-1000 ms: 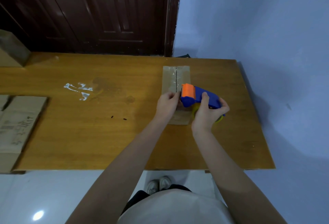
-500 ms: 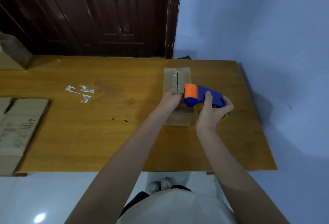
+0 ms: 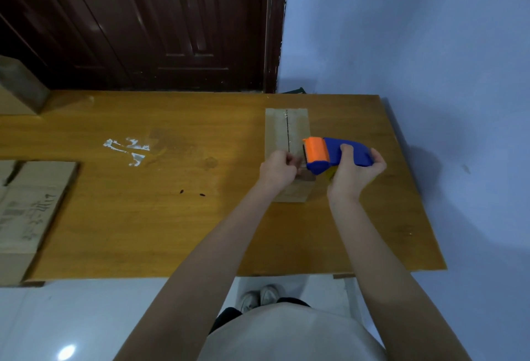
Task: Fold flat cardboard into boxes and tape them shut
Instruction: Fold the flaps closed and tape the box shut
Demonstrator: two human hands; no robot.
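A small brown cardboard box stands on the wooden table, its top flaps closed along a dark centre seam with shiny tape at the far end. My right hand grips a blue tape dispenser with an orange front, held just above the box's near right side. My left hand rests on the box's near end, its fingers curled and pinching something small beside the dispenser's mouth, probably the tape end. The near part of the box top is hidden by both hands.
Flat cardboard sheets lie at the table's left edge. Another box stands at the far left corner. Tape scraps stick to the tabletop. A dark door is behind, a blue wall to the right.
The dispenser has shifted slightly right and lifted a little off the box. My left hand stays at the box's near end beside the dispenser's mouth.
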